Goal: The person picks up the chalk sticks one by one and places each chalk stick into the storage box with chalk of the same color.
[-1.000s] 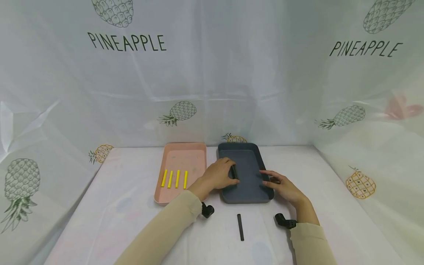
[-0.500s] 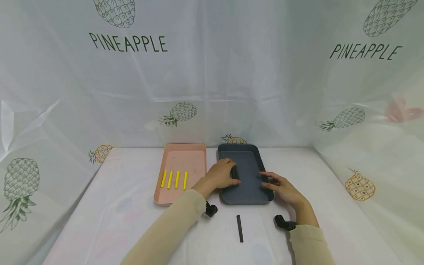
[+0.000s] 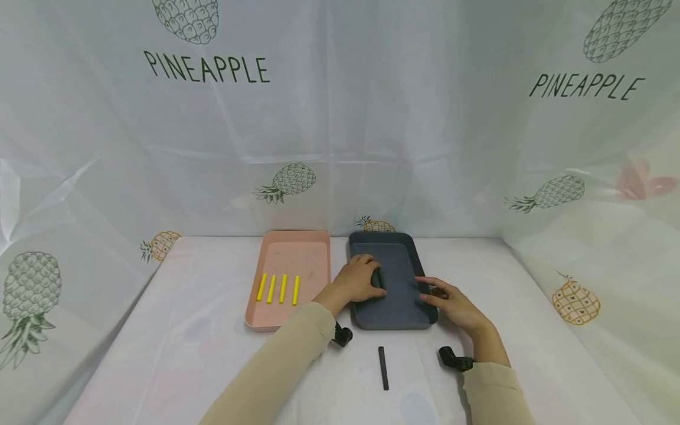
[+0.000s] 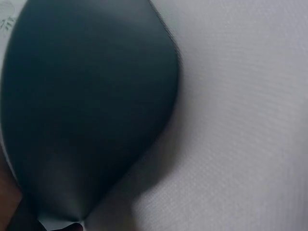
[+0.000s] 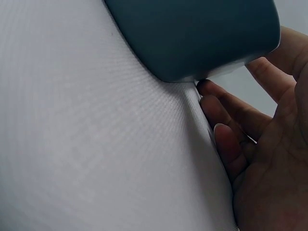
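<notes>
A dark grey tray (image 3: 398,307) lies on the white table beside a pink tray (image 3: 297,234). My left hand (image 3: 372,277) is inside the dark tray, its fingers curled round a short black stick (image 3: 378,277). My right hand (image 3: 427,289) holds the dark tray's right rim, thumb over the edge. In the right wrist view its fingers (image 5: 231,139) lie against the tray's outer wall (image 5: 192,33). The left wrist view shows only the blurred dark tray (image 4: 86,96) and the table.
Several yellow sticks (image 3: 278,288) lie side by side in the pink tray. Another black stick (image 3: 383,368) lies on the table in front of the dark tray, between my forearms. A pineapple-print sheet closes off the back and both sides.
My left hand's fingers have curled a little tighter round the black stick in the dark tray. The right hand has stayed on the rim.
</notes>
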